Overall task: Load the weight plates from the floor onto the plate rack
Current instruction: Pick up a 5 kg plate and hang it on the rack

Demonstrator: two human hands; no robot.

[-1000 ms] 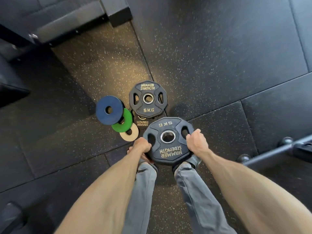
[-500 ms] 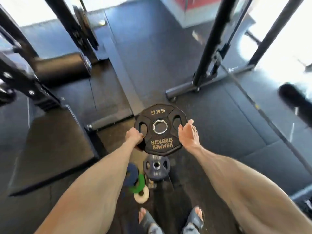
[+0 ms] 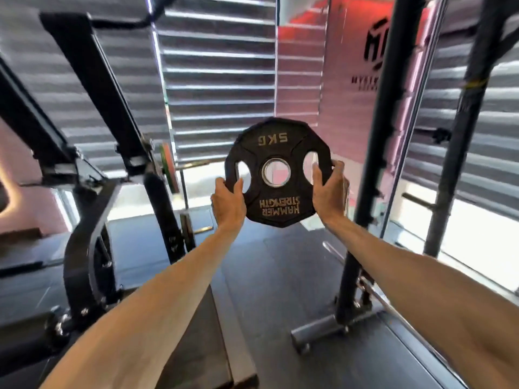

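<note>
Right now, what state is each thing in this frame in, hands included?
5 kg plate: lifted off the floor, upright, lettering upside down, not yet on any peg.
Left hand: gripping the plate's lower left edge.
Right hand: gripping the plate's right edge by a grip hole.
Green and red plates: already loaded on a bar at the left machine.
Rack peg: bare, sticking out from the right upright.
</note>
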